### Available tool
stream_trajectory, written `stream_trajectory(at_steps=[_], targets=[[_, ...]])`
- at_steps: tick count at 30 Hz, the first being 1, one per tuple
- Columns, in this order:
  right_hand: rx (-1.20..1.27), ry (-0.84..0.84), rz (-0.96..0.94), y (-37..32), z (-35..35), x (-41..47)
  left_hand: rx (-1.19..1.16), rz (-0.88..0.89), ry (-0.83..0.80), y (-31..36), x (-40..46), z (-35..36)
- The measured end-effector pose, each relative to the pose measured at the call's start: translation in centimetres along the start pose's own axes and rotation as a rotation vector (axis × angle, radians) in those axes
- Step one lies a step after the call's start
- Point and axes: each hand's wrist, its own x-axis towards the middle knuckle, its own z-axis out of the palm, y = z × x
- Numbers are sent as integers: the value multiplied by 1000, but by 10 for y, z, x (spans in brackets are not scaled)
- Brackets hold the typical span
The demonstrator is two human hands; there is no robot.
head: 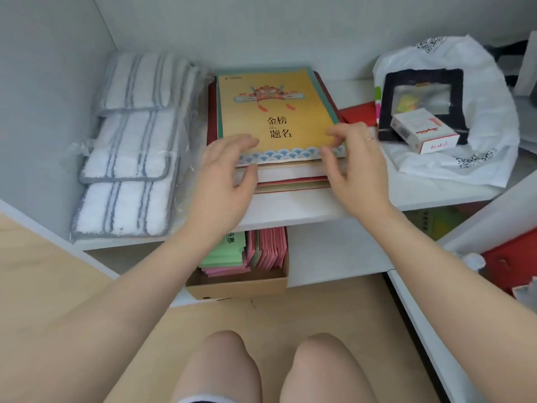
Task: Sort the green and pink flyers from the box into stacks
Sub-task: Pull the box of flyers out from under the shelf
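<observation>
A cardboard box (pixel 238 286) stands on the floor of the cabinet under the shelf. In it lie green flyers (pixel 223 254) on the left and pink flyers (pixel 271 248) on edge at the right. Both hands are up on the shelf, away from the box. They are at the near edge of a pile of books topped by a yellow booklet (pixel 276 112). My left hand (pixel 223 175) lays its fingers on the booklet's near-left corner, thumb under the edge. My right hand (pixel 357 164) pinches the near-right corner.
Packed white mop pads (pixel 130 146) with grey stripes fill the shelf's left side. At the right, a white plastic bag (pixel 479 158) holds a black box (pixel 389 106) and a small white carton (pixel 424 129). The white shelf edge (pixel 290 210) overhangs the box. A red object (pixel 505 260) sits at lower right.
</observation>
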Motion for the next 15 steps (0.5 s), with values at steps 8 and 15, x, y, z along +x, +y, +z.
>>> stream_trajectory(at_steps=[8,15], targets=[[91,-741,80,-7,41,-132,156,491,-166,-52,-120,14],[141,-672,800,29,117,-170,312,-321,-218,-146,-149,56]])
